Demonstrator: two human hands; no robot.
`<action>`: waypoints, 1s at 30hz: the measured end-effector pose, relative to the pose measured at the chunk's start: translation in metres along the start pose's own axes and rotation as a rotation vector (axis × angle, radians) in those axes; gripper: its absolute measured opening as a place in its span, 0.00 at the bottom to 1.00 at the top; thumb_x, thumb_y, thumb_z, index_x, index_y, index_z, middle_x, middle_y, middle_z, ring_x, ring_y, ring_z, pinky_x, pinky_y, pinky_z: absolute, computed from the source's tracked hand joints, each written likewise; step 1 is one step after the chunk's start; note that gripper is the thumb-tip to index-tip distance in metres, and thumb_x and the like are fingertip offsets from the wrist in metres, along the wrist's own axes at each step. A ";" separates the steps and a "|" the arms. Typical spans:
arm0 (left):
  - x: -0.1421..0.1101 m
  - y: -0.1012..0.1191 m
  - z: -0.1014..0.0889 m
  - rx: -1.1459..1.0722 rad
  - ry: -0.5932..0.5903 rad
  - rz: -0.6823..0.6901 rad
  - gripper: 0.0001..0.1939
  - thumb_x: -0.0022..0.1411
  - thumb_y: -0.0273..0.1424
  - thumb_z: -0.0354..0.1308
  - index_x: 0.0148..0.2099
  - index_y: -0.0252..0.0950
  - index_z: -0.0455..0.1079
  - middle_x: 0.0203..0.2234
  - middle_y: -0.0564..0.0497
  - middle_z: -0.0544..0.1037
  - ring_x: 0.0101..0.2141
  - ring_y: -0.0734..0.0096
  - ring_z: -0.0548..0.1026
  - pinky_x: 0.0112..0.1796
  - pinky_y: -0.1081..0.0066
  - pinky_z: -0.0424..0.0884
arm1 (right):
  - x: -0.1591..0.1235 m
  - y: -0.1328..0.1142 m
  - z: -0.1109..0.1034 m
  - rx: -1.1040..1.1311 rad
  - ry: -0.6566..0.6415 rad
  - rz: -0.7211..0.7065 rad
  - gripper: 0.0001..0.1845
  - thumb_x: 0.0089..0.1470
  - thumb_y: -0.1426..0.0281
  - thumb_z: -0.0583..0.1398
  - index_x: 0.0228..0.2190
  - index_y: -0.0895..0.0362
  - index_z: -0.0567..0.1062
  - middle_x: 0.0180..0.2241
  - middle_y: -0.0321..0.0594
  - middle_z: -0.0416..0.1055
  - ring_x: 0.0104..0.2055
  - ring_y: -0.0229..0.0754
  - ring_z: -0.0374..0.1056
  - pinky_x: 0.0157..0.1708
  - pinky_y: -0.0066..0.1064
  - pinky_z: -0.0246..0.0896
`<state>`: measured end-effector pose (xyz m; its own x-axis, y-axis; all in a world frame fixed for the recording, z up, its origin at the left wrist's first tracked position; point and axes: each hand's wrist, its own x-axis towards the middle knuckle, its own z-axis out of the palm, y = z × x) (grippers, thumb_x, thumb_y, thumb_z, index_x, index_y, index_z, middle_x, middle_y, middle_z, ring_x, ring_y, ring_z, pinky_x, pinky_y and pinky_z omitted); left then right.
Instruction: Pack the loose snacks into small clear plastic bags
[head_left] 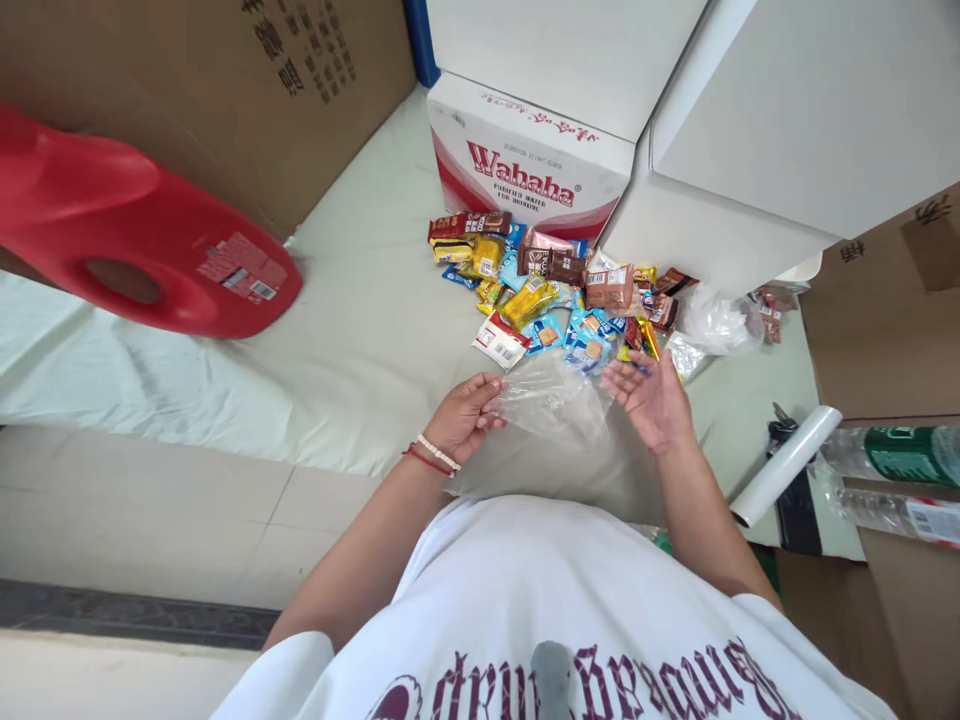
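My left hand (471,412) pinches one edge of a clear plastic bag (553,398), which hangs limp in front of my body. Palm up, my right hand (651,398) has its fingers stretched out at the bag's other side; nothing shows in its grip. Just beyond both hands lies a pile of small wrapped snacks (546,330) in blue, yellow, brown and red packaging. A white and red packet (501,341) is at the pile's near left edge, above my left hand.
A Wahaha carton (529,160) stands behind the snacks, by white boxes (780,110). To the left is a big red jug (172,250). Crumpled plastic bags (718,318) lie right of the pile. A white roll (787,465) and plastic bottles (892,455) are at the right.
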<state>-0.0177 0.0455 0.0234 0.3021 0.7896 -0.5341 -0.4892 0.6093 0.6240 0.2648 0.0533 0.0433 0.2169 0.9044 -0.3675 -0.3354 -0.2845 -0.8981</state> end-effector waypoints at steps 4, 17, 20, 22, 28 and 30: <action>0.010 -0.018 0.001 -0.030 0.073 -0.021 0.20 0.51 0.37 0.75 0.36 0.35 0.68 0.17 0.65 0.59 0.15 0.90 0.53 0.23 0.80 0.67 | -0.017 0.051 -0.003 -0.243 0.015 0.066 0.39 0.47 0.34 0.63 0.47 0.52 0.75 0.46 0.48 0.79 0.48 0.51 0.76 0.46 0.42 0.73; 0.005 0.007 -0.066 0.584 0.386 0.194 0.18 0.52 0.41 0.68 0.38 0.37 0.69 0.22 0.58 0.63 0.23 0.74 0.63 0.29 0.69 0.69 | -0.006 0.043 -0.027 -0.353 0.101 -0.048 0.22 0.47 0.49 0.68 0.31 0.54 0.76 0.22 0.32 0.68 0.23 0.38 0.62 0.18 0.28 0.56; -0.008 0.001 -0.060 0.944 0.675 0.689 0.17 0.53 0.36 0.65 0.45 0.37 0.71 0.34 0.47 0.72 0.39 0.58 0.72 0.46 0.56 0.72 | -0.007 0.046 -0.019 -0.329 0.062 -0.014 0.21 0.46 0.50 0.69 0.29 0.54 0.74 0.18 0.28 0.60 0.18 0.34 0.55 0.13 0.26 0.49; -0.016 -0.014 -0.044 1.137 0.467 0.937 0.17 0.55 0.33 0.63 0.48 0.38 0.73 0.42 0.41 0.75 0.49 0.52 0.72 0.55 0.50 0.66 | -0.007 0.052 -0.011 -0.300 0.039 0.022 0.21 0.45 0.51 0.70 0.29 0.54 0.74 0.18 0.27 0.58 0.18 0.33 0.53 0.12 0.25 0.46; 0.001 -0.059 -0.018 1.453 -0.255 0.981 0.16 0.64 0.27 0.59 0.53 0.45 0.76 0.48 0.43 0.81 0.56 0.53 0.74 0.65 0.42 0.54 | -0.004 0.060 -0.005 -0.321 -0.024 0.078 0.23 0.45 0.49 0.68 0.30 0.55 0.73 0.18 0.26 0.58 0.16 0.31 0.51 0.12 0.25 0.42; 0.008 -0.063 -0.028 1.594 -0.206 1.092 0.16 0.67 0.23 0.54 0.51 0.43 0.76 0.42 0.46 0.83 0.51 0.60 0.77 0.63 0.46 0.60 | 0.000 0.059 -0.012 -0.376 -0.017 0.061 0.24 0.45 0.48 0.68 0.30 0.56 0.73 0.17 0.26 0.58 0.15 0.32 0.53 0.13 0.26 0.42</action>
<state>-0.0071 0.0112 -0.0357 0.5647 0.7368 0.3718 0.5349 -0.6698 0.5150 0.2559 0.0329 -0.0127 0.1905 0.8864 -0.4219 0.0129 -0.4319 -0.9018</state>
